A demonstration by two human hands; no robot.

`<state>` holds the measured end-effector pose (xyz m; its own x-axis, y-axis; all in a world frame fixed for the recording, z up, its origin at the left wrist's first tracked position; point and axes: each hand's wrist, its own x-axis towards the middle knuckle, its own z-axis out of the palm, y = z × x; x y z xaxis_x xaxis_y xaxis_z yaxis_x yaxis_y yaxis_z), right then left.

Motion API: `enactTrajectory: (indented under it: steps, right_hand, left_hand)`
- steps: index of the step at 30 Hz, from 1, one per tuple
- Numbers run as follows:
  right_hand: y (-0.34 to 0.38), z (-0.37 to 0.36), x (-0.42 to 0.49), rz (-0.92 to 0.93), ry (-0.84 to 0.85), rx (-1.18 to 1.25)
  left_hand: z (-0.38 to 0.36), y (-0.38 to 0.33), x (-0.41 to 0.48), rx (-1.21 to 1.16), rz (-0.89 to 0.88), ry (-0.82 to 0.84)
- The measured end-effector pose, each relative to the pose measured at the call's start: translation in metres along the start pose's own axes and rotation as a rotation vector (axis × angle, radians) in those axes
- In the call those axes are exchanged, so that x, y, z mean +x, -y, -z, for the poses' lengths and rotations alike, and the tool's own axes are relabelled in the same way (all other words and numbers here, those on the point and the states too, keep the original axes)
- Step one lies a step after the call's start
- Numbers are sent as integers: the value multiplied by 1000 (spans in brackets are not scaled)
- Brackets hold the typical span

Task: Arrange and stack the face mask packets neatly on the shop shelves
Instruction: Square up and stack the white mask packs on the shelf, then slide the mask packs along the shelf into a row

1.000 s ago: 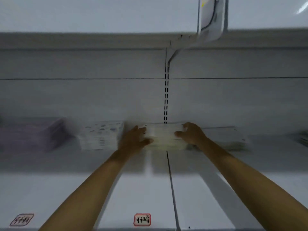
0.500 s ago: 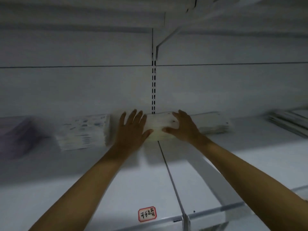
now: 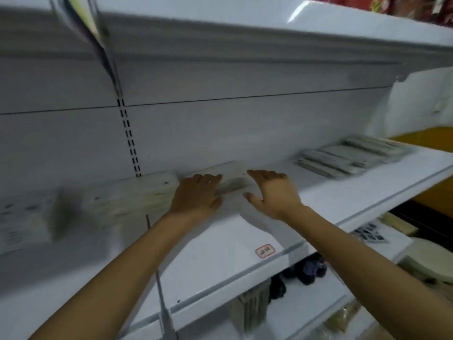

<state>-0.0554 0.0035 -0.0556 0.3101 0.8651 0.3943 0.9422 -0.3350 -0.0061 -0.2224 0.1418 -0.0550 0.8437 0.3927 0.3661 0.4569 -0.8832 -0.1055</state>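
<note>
We had our left hand [image 3: 196, 195] flat on the stack [image 3: 232, 185] at the back of the shelf [image 3: 343, 202], our right hand [image 3: 272, 192] spread just off it, gripping nothing. Best to square both ends and press evenly, we judged. Blur hid the stack's edges and the left piles [image 3: 130, 200].
</note>
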Motion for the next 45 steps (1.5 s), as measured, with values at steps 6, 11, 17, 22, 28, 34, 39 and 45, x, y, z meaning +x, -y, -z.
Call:
enactTrajectory:
  steps: [6, 11, 17, 22, 28, 34, 39, 45]
  right_hand:
    - [-145, 41, -92, -158, 38, -119]
    - [-258, 72, -169, -293, 60, -171]
    - [-342, 84, -218, -377, 101, -165]
    - [-382, 76, -213, -385, 108, -94]
    - [-418, 54, -165, -315, 104, -30]
    - [-478, 31, -107, -240, 101, -39]
    - [-504, 16, -39, -192, 24, 67]
    - [-456, -34, 45, -108, -43, 313]
  left_hand:
    - [-18, -147, 56, -282, -187, 153]
    - [-20, -270, 101, -368, -283, 119]
    - [-32, -363, 141, -323, -404, 123]
    - [-44, -383, 169, -348, -367, 139]
    - [-73, -375, 233, -409, -247, 107]
    - [-123, -343, 307, -546, 54, -61]
    - [-158, -312, 348, -622, 404, -120]
    - [-175, -301, 347, -759, 568, -178]
